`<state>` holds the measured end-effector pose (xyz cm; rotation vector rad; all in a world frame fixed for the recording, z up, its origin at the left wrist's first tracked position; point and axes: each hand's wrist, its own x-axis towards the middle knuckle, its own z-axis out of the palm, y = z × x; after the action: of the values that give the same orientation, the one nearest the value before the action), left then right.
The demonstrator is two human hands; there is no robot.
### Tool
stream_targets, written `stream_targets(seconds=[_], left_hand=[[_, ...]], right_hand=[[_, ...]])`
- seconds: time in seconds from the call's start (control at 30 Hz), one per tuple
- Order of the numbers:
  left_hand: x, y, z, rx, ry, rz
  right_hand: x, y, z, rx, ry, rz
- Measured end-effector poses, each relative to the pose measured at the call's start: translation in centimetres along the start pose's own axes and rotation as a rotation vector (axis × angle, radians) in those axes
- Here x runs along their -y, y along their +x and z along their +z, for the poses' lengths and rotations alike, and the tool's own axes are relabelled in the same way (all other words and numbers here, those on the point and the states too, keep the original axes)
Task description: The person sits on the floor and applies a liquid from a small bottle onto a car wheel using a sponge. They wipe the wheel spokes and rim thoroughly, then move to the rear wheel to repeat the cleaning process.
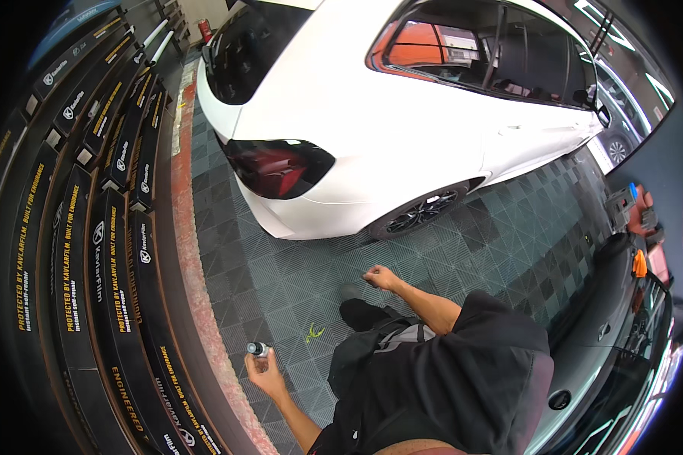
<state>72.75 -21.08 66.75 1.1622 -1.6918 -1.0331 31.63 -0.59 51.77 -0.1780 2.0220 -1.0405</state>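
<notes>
My left hand (267,376) grips a small bottle (257,349) with a grey top, out over the floor at the lower left. My right hand (381,277) is in front of my body with its fingers curled in. No object shows clearly between those fingers; anything inside the palm is hidden. Ahead stands a white car (364,125), seen from its rear corner. Its dark red tail light (287,169) and rear wheel (421,213) lie beyond my right hand.
Long black film boxes (142,273) stack along the left, behind a worn red floor strip (202,296). Grey interlocking tiles (296,267) cover the floor, with yellow-green scraps (314,333) on them. A dark car (580,330) is close on my right, an orange cloth (639,264) beyond it.
</notes>
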Motion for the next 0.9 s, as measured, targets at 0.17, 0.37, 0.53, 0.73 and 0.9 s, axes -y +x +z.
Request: stream_targets(seconds=[0.17, 0.37, 0.53, 0.73, 0.9], left_hand=[[0.5, 7.6, -0.3, -0.185, -0.058, -0.072], [3.7, 18.8, 1.5, -0.190, -0.096, -0.118], [2.7, 29.9, -0.5, -0.253, -0.014, -0.138], [4.4, 42.4, -1.5, -0.290, 0.005, -0.099], [10.0, 52.5, 0.3, -0.250, 0.023, -0.144]], right_hand=[[14.3, 4.1, 10.1, 0.294, -0.030, -0.021], [27.1, 10.5, 22.0, 0.560, -0.100, -0.059], [41.7, 13.1, 31.1, 0.746, -0.070, -0.279], [55.7, 17.9, 37.8, 0.861, 0.142, -0.174], [61.3, 25.1, 43.5, 1.003, 0.385, -0.013]])
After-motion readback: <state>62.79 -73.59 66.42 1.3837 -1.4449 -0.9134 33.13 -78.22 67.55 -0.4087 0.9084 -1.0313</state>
